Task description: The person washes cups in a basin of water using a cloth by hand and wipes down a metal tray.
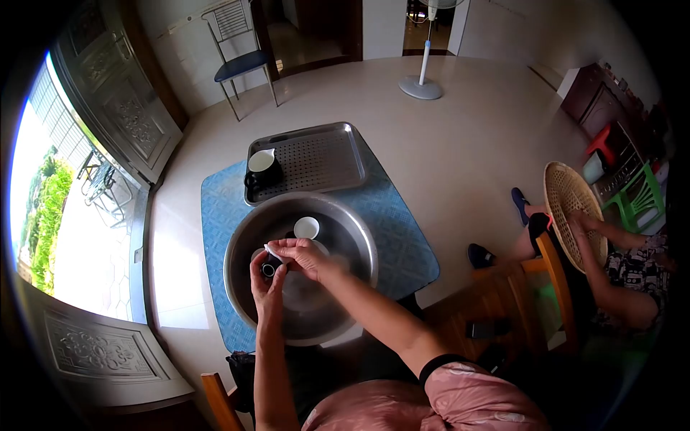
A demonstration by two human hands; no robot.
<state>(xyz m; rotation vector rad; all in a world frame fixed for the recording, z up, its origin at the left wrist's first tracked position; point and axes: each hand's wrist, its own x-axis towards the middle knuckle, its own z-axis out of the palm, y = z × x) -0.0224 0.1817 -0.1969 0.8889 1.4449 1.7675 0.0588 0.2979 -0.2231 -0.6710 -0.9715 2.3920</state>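
Note:
Over a wide metal basin (363,251), my left hand (266,284) has its fingers wrapped round a small dark cup (269,269). My right hand (302,257) pinches a bit of white cloth (273,253) against the cup's rim. A white cup (306,228) lies in the basin just beyond my hands, with other pale pieces partly hidden near them. Behind the basin, a perforated metal tray (323,154) holds a black pitcher with a white inside (264,169).
The basin and tray stand on a blue table (402,248). At the right, another person (632,280) sits holding a woven basket (568,208). A wooden chair (553,280) is beside me. Further off are a metal chair (241,65) and a standing fan (424,82).

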